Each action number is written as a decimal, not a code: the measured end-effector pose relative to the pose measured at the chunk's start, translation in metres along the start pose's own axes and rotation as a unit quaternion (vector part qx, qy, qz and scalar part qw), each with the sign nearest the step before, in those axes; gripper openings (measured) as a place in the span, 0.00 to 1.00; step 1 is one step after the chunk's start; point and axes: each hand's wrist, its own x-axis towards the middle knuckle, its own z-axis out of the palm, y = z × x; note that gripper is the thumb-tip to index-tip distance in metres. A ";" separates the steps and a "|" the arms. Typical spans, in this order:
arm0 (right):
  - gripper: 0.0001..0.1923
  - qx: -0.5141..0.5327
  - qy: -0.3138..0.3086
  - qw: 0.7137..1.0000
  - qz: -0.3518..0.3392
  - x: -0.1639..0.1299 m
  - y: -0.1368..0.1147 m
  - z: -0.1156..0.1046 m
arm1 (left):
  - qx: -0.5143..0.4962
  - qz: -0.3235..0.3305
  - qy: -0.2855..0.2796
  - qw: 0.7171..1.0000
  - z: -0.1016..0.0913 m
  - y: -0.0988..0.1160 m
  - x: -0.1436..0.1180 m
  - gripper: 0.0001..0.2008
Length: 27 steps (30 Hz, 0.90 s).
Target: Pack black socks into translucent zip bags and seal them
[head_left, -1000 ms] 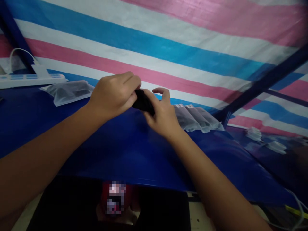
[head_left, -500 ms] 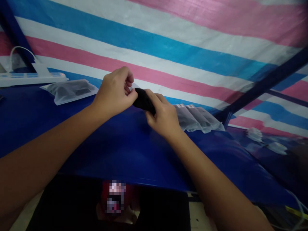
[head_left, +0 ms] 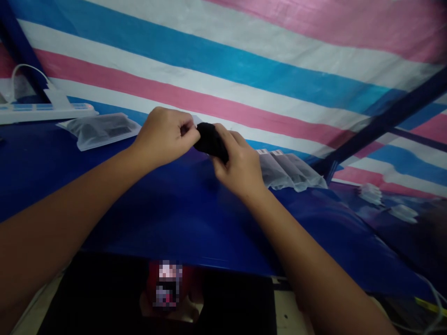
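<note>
A dark, soft-looking black bundle (head_left: 209, 139) is held above the blue table (head_left: 174, 223); its exact kind cannot be made out. My right hand (head_left: 239, 163) wraps round its right side, thumb below and fingers over the top. At its left end, the thumb and forefinger of my left hand (head_left: 165, 135) are pinched together against the black edge. The other left fingers curl into the palm. A small pale, see-through patch shows just behind the bundle, partly hidden by my hands.
To the left lies a frosted plastic bag (head_left: 104, 130) with something dark inside, near a white power strip (head_left: 45, 111) with a plug. Several frosted bags (head_left: 289, 170) overlap at the right. Striped sheeting (head_left: 223, 60) hangs behind the table, and a dark blue pole (head_left: 377, 116) slants at the right.
My left hand has tipped over and its raised fingers have come down into a tighter pinch. More of the black bundle bulges up between my hands. The view has shifted slightly.
</note>
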 end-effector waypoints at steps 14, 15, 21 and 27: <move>0.42 -0.015 0.042 0.999 0.023 0.001 -0.007 0.003 | 0.085 0.018 0.013 0.996 -0.012 0.021 0.000 0.09; 0.41 -0.019 0.040 0.999 0.028 0.001 -0.007 0.002 | 0.078 0.016 0.011 0.997 -0.013 0.022 0.000 0.10; 0.35 -0.042 0.016 0.998 0.042 0.001 -0.009 0.006 | 0.010 -0.001 0.015 1.000 -0.008 0.018 0.000 0.10; 0.37 -0.031 0.029 0.999 0.014 0.002 -0.009 0.007 | -0.026 -0.014 0.021 0.999 -0.003 0.013 -0.001 0.10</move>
